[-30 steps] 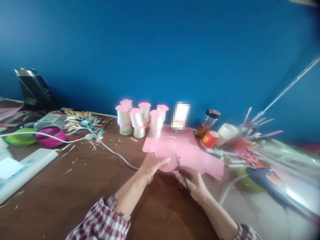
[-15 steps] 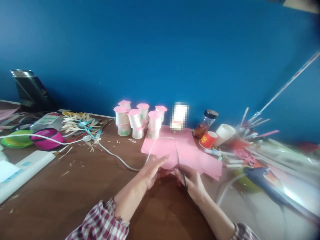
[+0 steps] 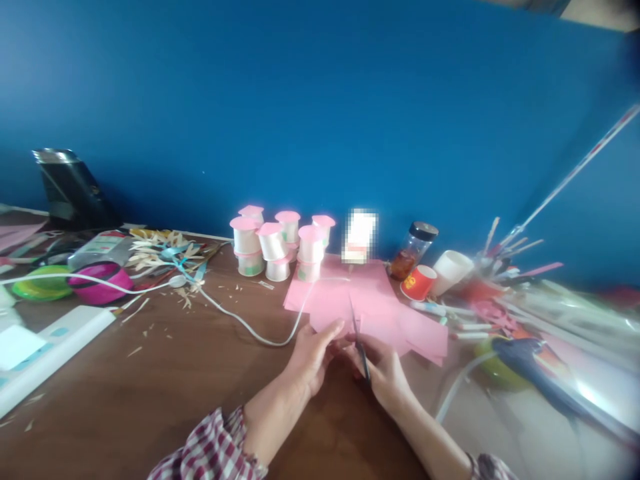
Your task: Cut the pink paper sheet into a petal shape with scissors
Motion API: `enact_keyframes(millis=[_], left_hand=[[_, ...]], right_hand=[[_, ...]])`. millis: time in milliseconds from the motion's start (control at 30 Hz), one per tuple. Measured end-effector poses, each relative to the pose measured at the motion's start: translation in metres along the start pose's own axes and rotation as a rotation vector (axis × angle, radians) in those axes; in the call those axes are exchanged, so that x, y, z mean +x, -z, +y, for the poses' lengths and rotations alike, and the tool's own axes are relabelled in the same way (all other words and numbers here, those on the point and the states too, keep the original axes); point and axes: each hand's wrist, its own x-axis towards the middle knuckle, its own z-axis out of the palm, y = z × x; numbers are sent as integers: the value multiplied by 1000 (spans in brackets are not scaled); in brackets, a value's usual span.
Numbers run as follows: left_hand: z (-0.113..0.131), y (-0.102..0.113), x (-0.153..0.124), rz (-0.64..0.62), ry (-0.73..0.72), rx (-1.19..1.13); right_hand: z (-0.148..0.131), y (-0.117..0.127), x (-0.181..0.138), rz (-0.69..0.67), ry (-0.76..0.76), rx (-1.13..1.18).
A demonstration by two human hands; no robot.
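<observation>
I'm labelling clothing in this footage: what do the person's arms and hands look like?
The left sleeve is maroon-and-white checked, with a gathered, frilled cuff. Only a corner of the right sleeve shows, similarly patterned. The left hand and right hand are gloveless.

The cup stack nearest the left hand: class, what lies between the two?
In the head view, pink paper lies between that cup stack and the left hand, with a white cable curving across the stretch.
</observation>
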Motion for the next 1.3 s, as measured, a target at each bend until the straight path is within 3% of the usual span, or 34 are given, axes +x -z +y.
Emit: enact_keyframes(millis=[467,667,1300], left_hand=[[-5,3,2,28,-57,65],[-3,-1,2,105,-59,52],[2,-2,-1,101,-30,19]], right_hand=[[-2,2,-2,-45,19,-11],[-2,2,-1,-68,34,-7],[0,5,-1,-67,17,-49]])
